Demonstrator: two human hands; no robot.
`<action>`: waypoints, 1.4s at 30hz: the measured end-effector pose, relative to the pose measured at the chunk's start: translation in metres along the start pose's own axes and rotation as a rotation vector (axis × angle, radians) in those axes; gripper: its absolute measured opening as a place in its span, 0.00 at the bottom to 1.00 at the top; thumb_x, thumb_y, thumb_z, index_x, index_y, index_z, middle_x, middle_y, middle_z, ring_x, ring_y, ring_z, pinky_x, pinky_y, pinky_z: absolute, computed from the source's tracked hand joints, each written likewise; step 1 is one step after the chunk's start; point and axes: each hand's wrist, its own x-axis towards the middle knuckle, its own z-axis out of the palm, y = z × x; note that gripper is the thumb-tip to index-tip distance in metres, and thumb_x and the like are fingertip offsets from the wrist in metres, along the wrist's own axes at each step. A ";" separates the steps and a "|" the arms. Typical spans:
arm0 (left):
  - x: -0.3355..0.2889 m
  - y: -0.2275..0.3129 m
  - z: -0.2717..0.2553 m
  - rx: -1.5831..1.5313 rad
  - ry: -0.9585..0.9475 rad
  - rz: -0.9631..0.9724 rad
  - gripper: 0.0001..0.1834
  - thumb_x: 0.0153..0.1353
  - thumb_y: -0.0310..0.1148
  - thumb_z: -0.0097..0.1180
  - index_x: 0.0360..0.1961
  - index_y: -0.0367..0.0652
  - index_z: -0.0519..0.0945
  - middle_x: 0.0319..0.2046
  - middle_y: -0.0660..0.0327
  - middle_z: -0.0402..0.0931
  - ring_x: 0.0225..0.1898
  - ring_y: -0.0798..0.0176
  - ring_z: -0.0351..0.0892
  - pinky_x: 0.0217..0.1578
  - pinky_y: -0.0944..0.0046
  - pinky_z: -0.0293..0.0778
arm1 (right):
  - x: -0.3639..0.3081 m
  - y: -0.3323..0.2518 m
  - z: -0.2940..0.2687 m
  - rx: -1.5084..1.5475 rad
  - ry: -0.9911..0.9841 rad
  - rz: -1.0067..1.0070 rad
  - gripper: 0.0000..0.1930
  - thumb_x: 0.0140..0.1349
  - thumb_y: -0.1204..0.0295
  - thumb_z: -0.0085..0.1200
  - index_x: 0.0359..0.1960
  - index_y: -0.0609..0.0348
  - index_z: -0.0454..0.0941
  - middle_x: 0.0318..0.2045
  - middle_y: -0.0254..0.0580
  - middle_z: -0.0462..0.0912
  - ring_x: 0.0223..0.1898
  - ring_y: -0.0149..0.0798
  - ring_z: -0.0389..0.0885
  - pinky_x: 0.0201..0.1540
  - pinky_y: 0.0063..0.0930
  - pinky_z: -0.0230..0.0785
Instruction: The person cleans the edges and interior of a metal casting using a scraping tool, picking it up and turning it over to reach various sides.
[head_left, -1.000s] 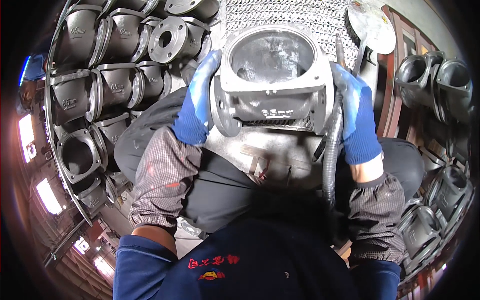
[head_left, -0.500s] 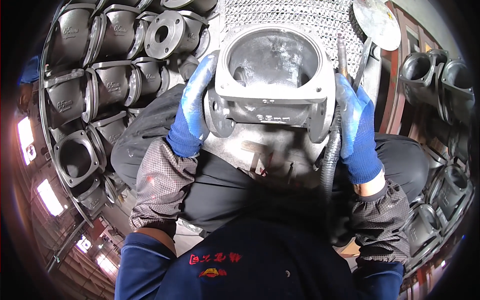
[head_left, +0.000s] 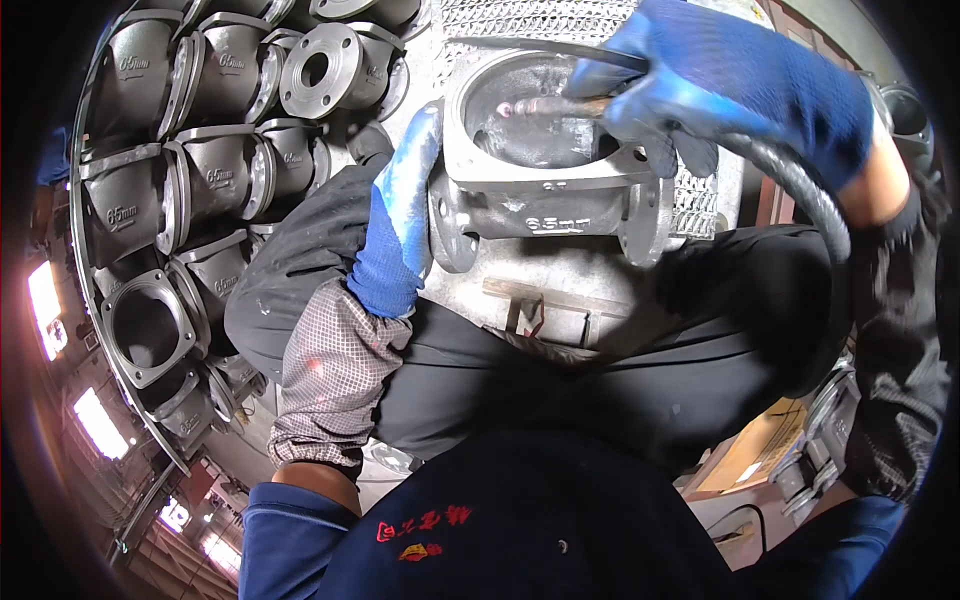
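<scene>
A grey cast-iron valve body (head_left: 550,200) with a large round opening on top and flanges at both sides stands before me. My left hand (head_left: 395,205), in a blue coated glove, presses against its left side with the fingers together. Over the right of the opening, my gloved right hand (head_left: 730,90) is closed around a slim hose-fed grinding tool (head_left: 555,106). Its small pinkish tip points left inside the opening; whether it touches the wall I cannot tell. A thin dark bar (head_left: 520,44) also juts left from this hand. The tool's black hose (head_left: 810,190) curves down at the right.
Many similar valve bodies (head_left: 125,200) stand stacked in rows at the left, and more castings (head_left: 905,110) are at the right. A metal mesh surface (head_left: 545,18) lies behind the work. My bent knees flank it. A cardboard box (head_left: 755,445) sits low at the right.
My right hand has risen from beside the valve body to above its opening, swinging the tool from upright to pointing left inside it. My left hand stays at the left side.
</scene>
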 end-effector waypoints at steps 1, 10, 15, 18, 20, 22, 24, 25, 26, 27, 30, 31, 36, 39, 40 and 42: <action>0.001 0.001 0.002 -0.002 -0.013 -0.002 0.21 0.67 0.29 0.37 0.59 0.33 0.61 0.55 0.49 0.66 0.56 0.58 0.68 0.57 0.63 0.63 | -0.001 0.006 0.000 -0.052 0.013 -0.030 0.18 0.55 0.68 0.48 0.46 0.65 0.76 0.30 0.42 0.81 0.20 0.25 0.73 0.26 0.18 0.66; -0.003 -0.009 -0.002 0.423 -0.020 0.182 0.22 0.62 0.24 0.42 0.57 0.29 0.62 0.53 0.43 0.67 0.52 0.50 0.71 0.53 0.61 0.67 | 0.028 0.050 0.027 -0.486 0.116 -0.339 0.17 0.55 0.69 0.49 0.45 0.64 0.76 0.31 0.42 0.81 0.22 0.27 0.75 0.28 0.20 0.67; -0.006 -0.008 -0.006 0.468 -0.006 0.250 0.21 0.60 0.24 0.45 0.54 0.26 0.64 0.51 0.39 0.67 0.51 0.45 0.72 0.50 0.58 0.70 | 0.044 0.061 0.040 -0.586 0.144 -0.427 0.16 0.55 0.70 0.49 0.45 0.64 0.76 0.31 0.43 0.81 0.24 0.29 0.75 0.29 0.21 0.68; -0.004 -0.007 -0.003 0.543 0.029 0.391 0.21 0.60 0.25 0.45 0.53 0.26 0.64 0.50 0.39 0.68 0.49 0.45 0.73 0.49 0.58 0.70 | 0.041 0.066 0.038 -0.634 0.152 -0.441 0.16 0.55 0.70 0.49 0.44 0.63 0.76 0.31 0.43 0.81 0.24 0.29 0.76 0.30 0.22 0.68; -0.006 -0.011 -0.004 0.531 0.014 0.331 0.21 0.60 0.25 0.45 0.53 0.26 0.64 0.50 0.40 0.68 0.48 0.45 0.74 0.49 0.58 0.71 | 0.040 0.067 0.037 -0.651 0.162 -0.453 0.16 0.55 0.70 0.49 0.44 0.63 0.76 0.31 0.43 0.81 0.25 0.30 0.76 0.31 0.22 0.68; -0.004 -0.008 -0.003 0.518 0.000 0.269 0.20 0.60 0.26 0.45 0.53 0.26 0.64 0.49 0.40 0.69 0.48 0.46 0.74 0.48 0.59 0.71 | 0.037 0.069 0.036 -0.682 0.170 -0.460 0.15 0.55 0.70 0.49 0.44 0.63 0.76 0.31 0.43 0.81 0.25 0.30 0.76 0.31 0.23 0.69; 0.000 0.003 0.002 0.378 0.011 0.190 0.20 0.59 0.25 0.46 0.53 0.27 0.64 0.48 0.41 0.70 0.46 0.47 0.75 0.47 0.60 0.72 | 0.035 0.069 0.036 -0.703 0.177 -0.469 0.15 0.55 0.70 0.49 0.44 0.63 0.76 0.31 0.43 0.81 0.26 0.31 0.77 0.32 0.23 0.69; -0.001 0.002 0.002 0.378 0.010 0.190 0.20 0.59 0.25 0.46 0.53 0.27 0.64 0.48 0.41 0.70 0.46 0.47 0.75 0.47 0.60 0.72 | 0.034 0.071 0.035 -0.704 0.183 -0.474 0.15 0.55 0.70 0.49 0.43 0.63 0.76 0.31 0.43 0.81 0.26 0.31 0.77 0.32 0.24 0.69; -0.001 0.000 0.001 0.386 0.019 0.178 0.20 0.59 0.24 0.46 0.53 0.27 0.64 0.47 0.42 0.71 0.46 0.49 0.75 0.47 0.60 0.72 | 0.032 0.072 0.034 -0.714 0.190 -0.476 0.15 0.55 0.70 0.50 0.43 0.63 0.76 0.32 0.43 0.81 0.27 0.31 0.77 0.32 0.24 0.69; -0.002 -0.002 0.001 0.394 0.028 0.165 0.20 0.59 0.23 0.46 0.53 0.28 0.65 0.46 0.43 0.71 0.46 0.50 0.75 0.46 0.61 0.72 | 0.032 0.072 0.034 -0.730 0.195 -0.474 0.15 0.55 0.71 0.50 0.43 0.63 0.76 0.32 0.43 0.81 0.27 0.31 0.77 0.33 0.24 0.69; -0.003 -0.002 0.003 0.353 0.043 0.086 0.20 0.60 0.22 0.45 0.53 0.29 0.65 0.46 0.44 0.71 0.46 0.51 0.76 0.46 0.62 0.72 | 0.027 0.074 0.031 -0.762 0.210 -0.474 0.15 0.55 0.71 0.50 0.43 0.62 0.77 0.32 0.43 0.81 0.28 0.32 0.78 0.33 0.25 0.69; -0.003 -0.001 0.004 0.354 0.041 0.086 0.20 0.60 0.22 0.45 0.53 0.29 0.65 0.46 0.44 0.71 0.46 0.51 0.76 0.46 0.62 0.72 | 0.026 0.075 0.031 -0.772 0.211 -0.477 0.14 0.55 0.71 0.50 0.43 0.62 0.77 0.32 0.43 0.81 0.28 0.32 0.78 0.34 0.25 0.70; 0.002 0.010 0.007 0.101 0.047 -0.024 0.19 0.61 0.24 0.43 0.53 0.28 0.65 0.46 0.44 0.72 0.46 0.52 0.75 0.47 0.61 0.71 | 0.023 0.077 0.028 -0.798 0.228 -0.480 0.14 0.55 0.71 0.50 0.42 0.62 0.77 0.32 0.43 0.81 0.29 0.34 0.79 0.35 0.26 0.70; -0.003 -0.002 0.002 0.284 0.042 0.057 0.18 0.62 0.24 0.42 0.53 0.28 0.65 0.47 0.44 0.71 0.47 0.51 0.74 0.49 0.61 0.70 | 0.021 0.078 0.027 -0.813 0.238 -0.483 0.14 0.55 0.71 0.50 0.42 0.62 0.77 0.32 0.43 0.81 0.30 0.34 0.79 0.36 0.27 0.71; -0.003 -0.003 0.000 0.344 0.042 0.086 0.18 0.62 0.24 0.42 0.53 0.28 0.65 0.47 0.43 0.71 0.48 0.51 0.74 0.49 0.61 0.70 | 0.020 0.078 0.026 -0.818 0.242 -0.483 0.13 0.55 0.72 0.50 0.42 0.62 0.77 0.32 0.43 0.81 0.30 0.34 0.79 0.36 0.27 0.71; -0.002 0.000 -0.002 0.334 -0.036 0.142 0.19 0.61 0.24 0.42 0.54 0.27 0.65 0.49 0.42 0.70 0.49 0.49 0.73 0.50 0.60 0.70 | 0.020 0.077 0.024 -0.838 0.255 -0.486 0.13 0.55 0.72 0.50 0.42 0.62 0.77 0.33 0.43 0.81 0.31 0.35 0.79 0.36 0.27 0.71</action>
